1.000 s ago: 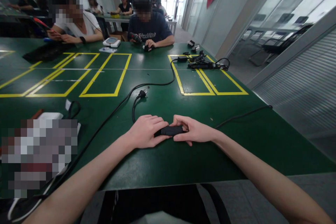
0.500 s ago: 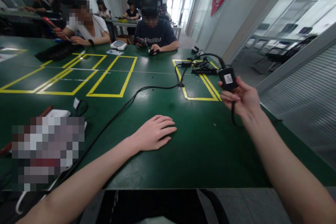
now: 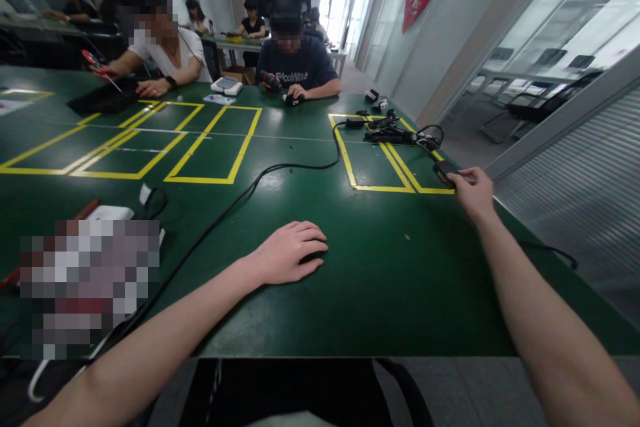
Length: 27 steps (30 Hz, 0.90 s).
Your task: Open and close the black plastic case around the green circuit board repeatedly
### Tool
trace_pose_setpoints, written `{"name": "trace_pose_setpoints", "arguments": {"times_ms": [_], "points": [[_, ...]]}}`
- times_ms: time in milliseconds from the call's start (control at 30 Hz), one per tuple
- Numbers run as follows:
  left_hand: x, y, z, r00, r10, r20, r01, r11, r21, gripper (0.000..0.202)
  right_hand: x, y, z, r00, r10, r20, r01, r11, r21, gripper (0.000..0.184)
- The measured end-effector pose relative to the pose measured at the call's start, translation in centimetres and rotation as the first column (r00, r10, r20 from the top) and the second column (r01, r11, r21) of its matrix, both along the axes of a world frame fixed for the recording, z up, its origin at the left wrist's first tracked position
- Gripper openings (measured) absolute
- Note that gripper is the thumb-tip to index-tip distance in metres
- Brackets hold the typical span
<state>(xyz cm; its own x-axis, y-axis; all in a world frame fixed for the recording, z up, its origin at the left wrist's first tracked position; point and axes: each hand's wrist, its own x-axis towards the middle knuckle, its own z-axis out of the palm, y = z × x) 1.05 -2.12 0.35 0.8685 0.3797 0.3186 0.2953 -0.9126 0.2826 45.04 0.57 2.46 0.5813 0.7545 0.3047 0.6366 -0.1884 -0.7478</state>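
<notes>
My right hand (image 3: 474,193) is at the right side of the table, its fingers closed on the near end of a small black adapter block (image 3: 444,172). The block is low at the near edge of a yellow-taped area; whether it rests on the table I cannot tell. Beyond it lies a tangle of black cables (image 3: 393,133), with a cable loop close to the block. My left hand (image 3: 293,252) lies on the green table (image 3: 370,287), palm down, fingers stretched out and holding nothing.
A long black cable (image 3: 255,183) runs across the table to the left. Yellow tape (image 3: 383,189) marks rectangles. A blurred-out object (image 3: 90,273) lies at the near left. Two people work across the table, one with a handheld device (image 3: 227,85) nearby. Small black blocks (image 3: 371,95) stand at the far right.
My right hand has lowered the adapter block from above the table and turned it over, so its white label no longer shows. The left hand has barely moved.
</notes>
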Motion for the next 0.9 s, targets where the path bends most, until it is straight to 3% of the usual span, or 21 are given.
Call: {"name": "trace_pose_setpoints", "arguments": {"times_ms": [133, 300, 567, 900], "points": [[-0.1, 0.1, 0.2, 1.0, -0.001, 0.001, 0.001, 1.0, 0.0, 0.022, -1.0, -0.5, -1.5, 0.988, -0.129, 0.086, 0.135, 0.989, -0.065, 0.015], [-0.2, 0.2, 0.4, 1.0, -0.004, -0.014, 0.004, 1.0, -0.004, 0.023, -1.1, -0.7, -1.5, 0.961, -0.164, 0.221, 0.199, 0.969, -0.147, 0.017], [-0.3, 0.2, 0.5, 1.0, -0.001, -0.015, 0.001, 1.0, -0.005, 0.023, -0.6, -0.8, -1.5, 0.967, -0.187, 0.172, 0.205, 0.974, -0.096, 0.029], [-0.3, 0.2, 0.4, 1.0, 0.001, -0.023, -0.003, 0.999, -0.047, 0.022, -0.1, -0.7, -1.6, 0.968, -0.151, 0.2, 0.181, 0.973, -0.144, 0.032]]}}
